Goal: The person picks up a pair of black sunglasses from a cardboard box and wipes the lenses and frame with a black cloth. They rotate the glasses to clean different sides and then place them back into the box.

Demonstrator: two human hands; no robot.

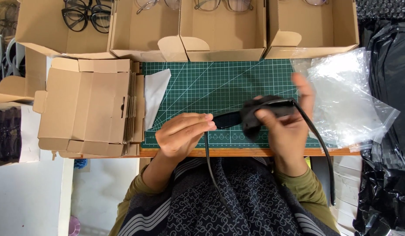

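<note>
The left hand (185,133) pinches one end of a pair of black glasses (228,119), fingers pressed together over the front near the hinge, while the right hand (287,126) closes around the other end with a dark cloth (255,116) bunched between fingers and frame. The glasses hang just above the near edge of the table, both temples open and trailing down toward the lap. To do this wiping well, the left hand is best kept on the rim rather than the lens, so no prints are left, and the cloth should move with light pressure so the thin temples are not bent; the right hand looks blurred, so its exact finger position cannot be told.

A green cutting mat (220,83) covers the middle of the table. Along the far edge stand open cardboard boxes (224,39) holding more glasses. At the left edge lies a stack of flat, unfolded cartons (88,107), with a pale cloth or sheet (155,94) beside it. Clear plastic bags (346,96) lie at the right edge, and black plastic wrapping (386,175) fills the space beyond.
</note>
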